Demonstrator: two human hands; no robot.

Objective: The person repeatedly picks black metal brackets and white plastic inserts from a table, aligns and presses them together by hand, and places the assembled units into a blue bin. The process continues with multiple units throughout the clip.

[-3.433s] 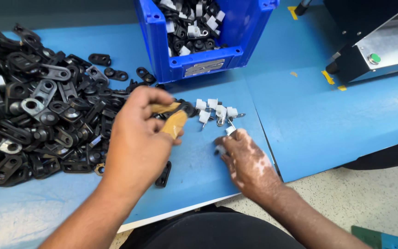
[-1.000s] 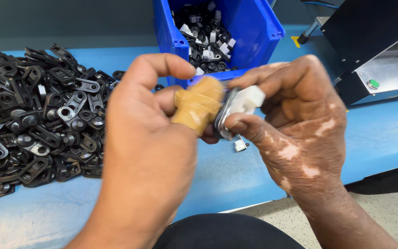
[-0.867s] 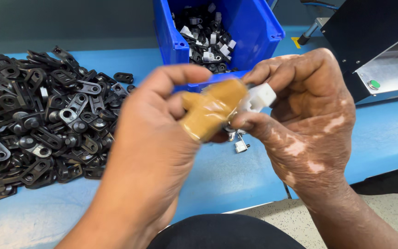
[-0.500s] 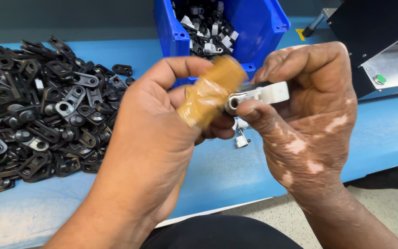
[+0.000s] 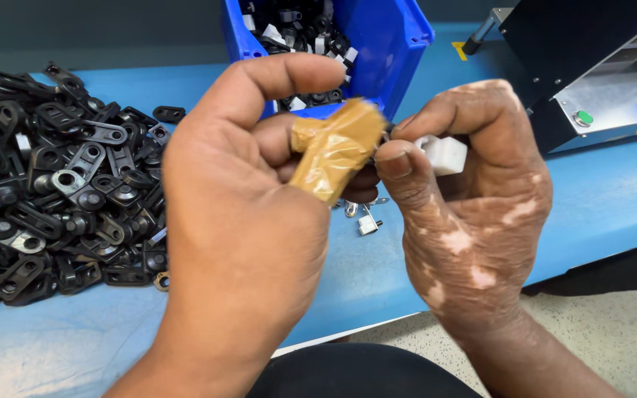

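Your right hand (image 5: 473,221) pinched a small white blocky clip (image 5: 444,153) above the blue table (image 5: 613,199); your left hand (image 5: 245,221), thumb wrapped in tan tape (image 5: 333,151), gripped its hidden dark end.

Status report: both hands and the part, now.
Left hand, taped thumb, meets right hand. Right hand pinches small white part. Black parts pile left, blue bin behind; nothing obstructing.

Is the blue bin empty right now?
No, the blue bin behind the hands holds a heap of small black and white parts.
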